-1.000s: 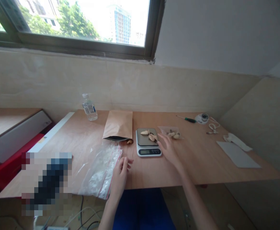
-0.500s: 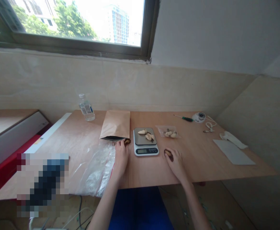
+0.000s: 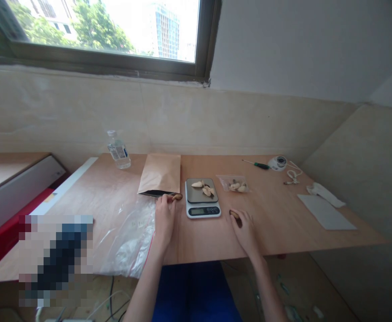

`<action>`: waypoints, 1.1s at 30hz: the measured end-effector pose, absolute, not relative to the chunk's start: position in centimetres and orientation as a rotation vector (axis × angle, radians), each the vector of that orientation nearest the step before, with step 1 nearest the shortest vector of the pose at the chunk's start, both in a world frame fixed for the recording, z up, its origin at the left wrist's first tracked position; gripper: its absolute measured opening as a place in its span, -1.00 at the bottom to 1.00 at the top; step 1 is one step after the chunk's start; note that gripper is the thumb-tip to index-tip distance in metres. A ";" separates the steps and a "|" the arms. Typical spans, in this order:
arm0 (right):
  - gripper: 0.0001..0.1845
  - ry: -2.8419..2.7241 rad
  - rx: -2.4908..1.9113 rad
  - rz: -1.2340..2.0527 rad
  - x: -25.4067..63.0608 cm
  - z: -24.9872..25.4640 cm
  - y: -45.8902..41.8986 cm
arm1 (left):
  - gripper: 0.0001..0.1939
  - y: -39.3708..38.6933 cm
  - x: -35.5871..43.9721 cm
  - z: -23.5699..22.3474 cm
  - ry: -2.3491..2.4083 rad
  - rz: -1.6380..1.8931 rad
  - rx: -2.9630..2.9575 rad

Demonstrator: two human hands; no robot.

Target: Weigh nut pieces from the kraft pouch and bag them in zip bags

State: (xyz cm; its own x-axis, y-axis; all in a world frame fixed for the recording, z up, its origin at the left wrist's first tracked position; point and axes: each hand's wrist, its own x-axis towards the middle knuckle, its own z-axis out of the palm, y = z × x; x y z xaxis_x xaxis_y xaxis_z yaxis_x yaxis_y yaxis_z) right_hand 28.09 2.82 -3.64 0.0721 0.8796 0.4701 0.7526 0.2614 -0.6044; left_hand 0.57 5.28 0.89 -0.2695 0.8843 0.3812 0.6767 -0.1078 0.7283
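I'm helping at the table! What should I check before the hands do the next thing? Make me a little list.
Left hand at the brown nut: cannot tell, it touches the nut but may not be gripping it.
Right hand on the dark nut: ok, the nut is under its fingers.
Pale nut pieces on the digital scale: ok, they sit on the tray.
Scale's display: cannot tell, too small to read.
Kraft paper envelope: cannot tell whether its front edge is open.
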 end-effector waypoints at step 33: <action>-0.72 -1.500 -1.395 0.410 25.9 -2.2 3.3 | -0.62 8.8 -4.1 -1.5 2.208 0.981 2.052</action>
State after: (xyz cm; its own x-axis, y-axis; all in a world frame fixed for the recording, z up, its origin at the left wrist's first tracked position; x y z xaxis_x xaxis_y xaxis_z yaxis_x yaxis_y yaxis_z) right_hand 25.88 3.33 -2.17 0.1717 0.8873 0.4280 0.5463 0.2758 -0.7909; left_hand -4.11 8.83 -1.53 -0.1617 0.8927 0.4206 0.9104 -0.0295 0.4126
